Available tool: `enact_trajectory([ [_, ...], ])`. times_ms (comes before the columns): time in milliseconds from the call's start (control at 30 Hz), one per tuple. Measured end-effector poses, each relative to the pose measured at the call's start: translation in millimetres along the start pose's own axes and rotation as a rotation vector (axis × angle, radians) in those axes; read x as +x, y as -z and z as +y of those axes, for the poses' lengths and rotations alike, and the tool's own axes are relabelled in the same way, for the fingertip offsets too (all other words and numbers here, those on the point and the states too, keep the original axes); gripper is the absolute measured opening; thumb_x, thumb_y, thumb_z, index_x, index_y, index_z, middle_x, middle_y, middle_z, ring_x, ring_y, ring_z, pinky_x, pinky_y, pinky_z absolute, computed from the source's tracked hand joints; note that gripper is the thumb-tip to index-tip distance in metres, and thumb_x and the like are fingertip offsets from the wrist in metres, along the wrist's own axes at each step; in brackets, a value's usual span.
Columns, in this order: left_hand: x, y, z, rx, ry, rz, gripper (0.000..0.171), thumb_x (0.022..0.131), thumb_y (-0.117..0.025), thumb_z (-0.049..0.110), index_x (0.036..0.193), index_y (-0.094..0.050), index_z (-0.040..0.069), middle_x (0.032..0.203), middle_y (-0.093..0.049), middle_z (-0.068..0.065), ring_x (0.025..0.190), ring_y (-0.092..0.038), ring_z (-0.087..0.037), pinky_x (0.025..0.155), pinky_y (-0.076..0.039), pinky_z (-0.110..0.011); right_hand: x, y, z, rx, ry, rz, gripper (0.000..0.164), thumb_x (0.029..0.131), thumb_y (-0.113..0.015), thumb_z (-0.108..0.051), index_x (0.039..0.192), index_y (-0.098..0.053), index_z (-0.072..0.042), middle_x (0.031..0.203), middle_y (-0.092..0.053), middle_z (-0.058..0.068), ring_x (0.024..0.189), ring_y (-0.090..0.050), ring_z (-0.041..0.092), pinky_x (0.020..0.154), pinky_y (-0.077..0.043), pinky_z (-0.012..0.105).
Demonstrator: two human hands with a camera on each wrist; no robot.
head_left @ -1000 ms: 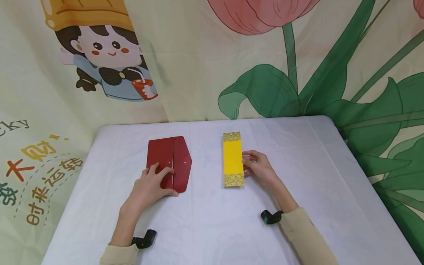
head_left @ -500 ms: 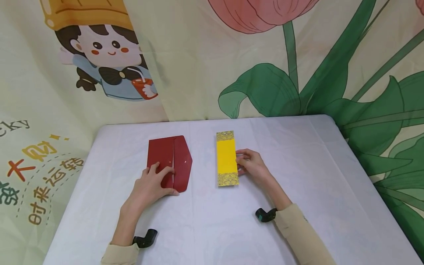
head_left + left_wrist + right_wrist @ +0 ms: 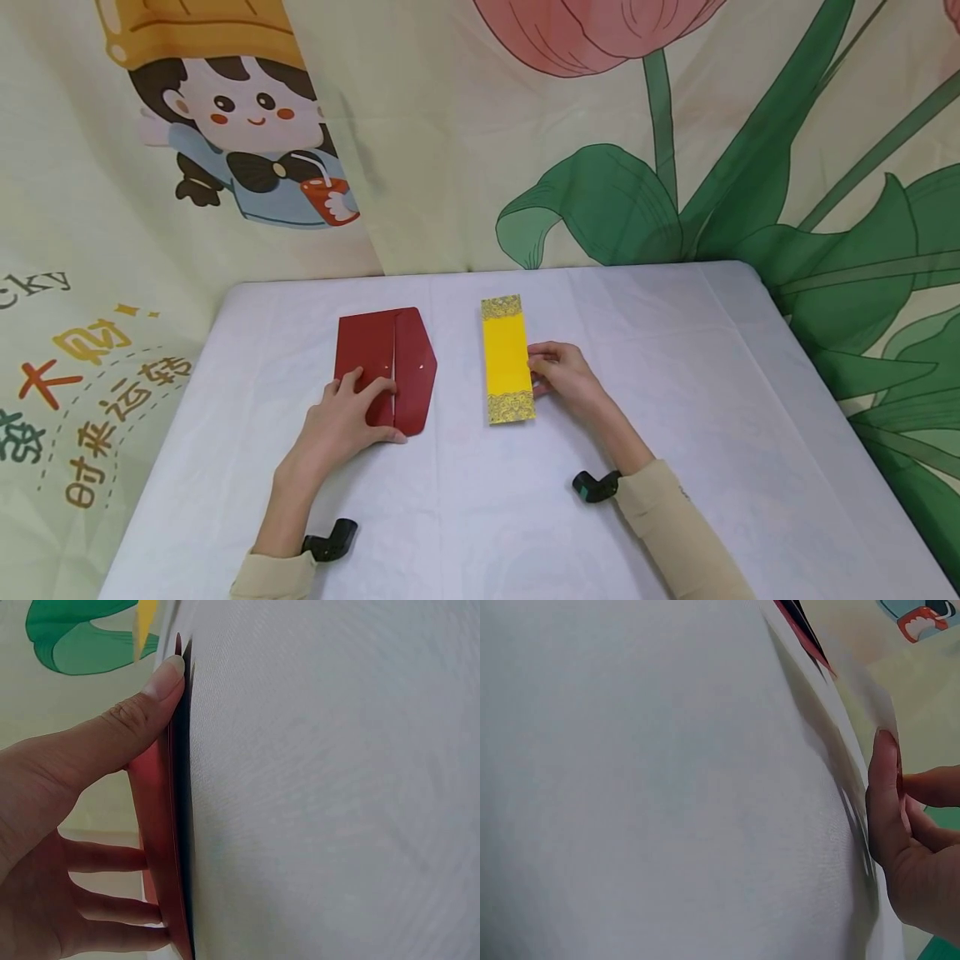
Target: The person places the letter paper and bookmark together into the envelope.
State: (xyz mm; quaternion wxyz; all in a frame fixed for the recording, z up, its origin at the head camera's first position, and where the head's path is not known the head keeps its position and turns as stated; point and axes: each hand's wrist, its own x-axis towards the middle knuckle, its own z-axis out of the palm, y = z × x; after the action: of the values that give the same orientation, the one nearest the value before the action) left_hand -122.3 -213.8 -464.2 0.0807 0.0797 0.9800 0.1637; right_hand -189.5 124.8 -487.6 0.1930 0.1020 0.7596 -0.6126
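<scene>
A dark red envelope lies on the table in the head view, its pointed flap spread to the right. My left hand rests on it with fingers spread over the front. In the left wrist view, the thumb lies along the near edge of the red envelope. To the right, my right hand pinches the right long edge of a narrow yellow card with patterned ends. Seen in the right wrist view, the card's pale underside is raised over the cloth, casting a shadow.
A white cloth covers the table. Behind it hangs a printed backdrop with a cartoon figure and flowers. Each wrist wears a small black camera, the left camera and the right camera both close over the cloth.
My right hand has carried the yellow card leftward, nearer the red envelope, and the card leans slightly more. The left hand and the envelope have stayed in place.
</scene>
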Motion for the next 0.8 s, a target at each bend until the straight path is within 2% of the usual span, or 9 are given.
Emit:
enact_trajectory([
  [300,-0.3,0.0,0.6,0.003,0.0,0.003,0.073,0.069,-0.082,0.054,0.13,-0.052,0.028,0.149,-0.031,-0.027,0.128,-0.034,-0.055,0.085,-0.043,-0.071,0.1,-4.9,-0.7,0.014,-0.022,-0.017,0.031,0.099,-0.054,-0.02,0.127,-0.055,-0.008,0.116,-0.063,0.009,0.089,-0.06,0.02,0.069,-0.053,0.025],
  [567,-0.9,-0.3,0.0,-0.002,0.0,0.006,0.073,0.069,-0.082,0.054,0.13,-0.052,0.029,0.15,-0.031,-0.027,0.128,-0.034,-0.054,0.085,-0.043,-0.071,1.9,-7.2,-2.1,0.044,-0.041,-0.017,0.029,0.097,-0.059,-0.02,0.123,-0.056,-0.007,0.115,-0.064,0.01,0.089,-0.061,0.019,0.07,-0.054,0.023],
  [800,-0.3,-0.5,-0.5,-0.002,-0.007,0.009,0.073,0.069,-0.082,0.054,0.131,-0.052,0.028,0.15,-0.031,-0.027,0.127,-0.035,-0.054,0.085,-0.044,-0.071,1.9,-4.1,-1.3,0.242,-0.052,-0.111,0.039,0.09,-0.067,-0.01,0.124,-0.051,-0.004,0.119,-0.066,0.015,0.094,-0.069,0.022,0.078,-0.059,0.03],
])
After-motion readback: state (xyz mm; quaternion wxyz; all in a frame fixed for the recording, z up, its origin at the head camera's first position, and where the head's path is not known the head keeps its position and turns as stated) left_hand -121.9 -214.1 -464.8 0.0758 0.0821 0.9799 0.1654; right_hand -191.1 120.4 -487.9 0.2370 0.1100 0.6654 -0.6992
